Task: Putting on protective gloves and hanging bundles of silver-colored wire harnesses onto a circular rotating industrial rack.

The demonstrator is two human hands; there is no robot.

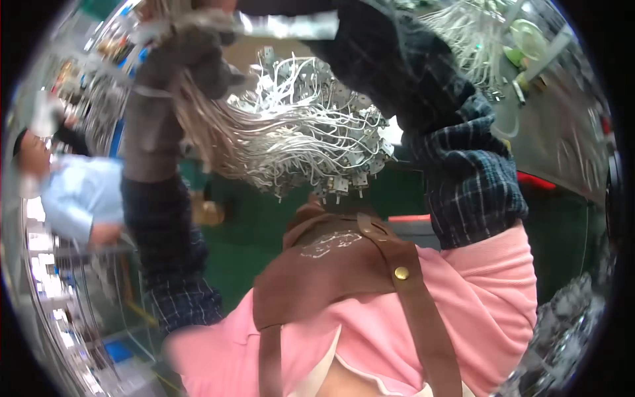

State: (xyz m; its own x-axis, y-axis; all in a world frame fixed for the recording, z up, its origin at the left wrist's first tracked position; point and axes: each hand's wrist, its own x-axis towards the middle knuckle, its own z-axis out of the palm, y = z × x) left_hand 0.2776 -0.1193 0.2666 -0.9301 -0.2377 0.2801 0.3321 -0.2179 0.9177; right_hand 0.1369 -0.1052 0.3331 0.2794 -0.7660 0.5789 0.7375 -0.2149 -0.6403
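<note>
My left hand (195,56), in a grey-brown glove, is raised at the upper left and closed around a thick bundle of white wires (218,139). The wires fan out to the right into a hanging cluster of small metal-and-white connectors (317,132), which dangles above my chest. My right arm (456,165), in a dark plaid sleeve with a black cuff cover, reaches up and across the top of the view. Only a sliver of my right hand (218,5) shows at the top edge, near the bundle's upper end. Whether it holds anything is hidden.
My brown apron (331,264) and pink top fill the lower middle. Another person in a light blue top (76,192) is at the far left. More white wire bundles (473,33) lie on a bench at the upper right. A green surface (251,238) lies below.
</note>
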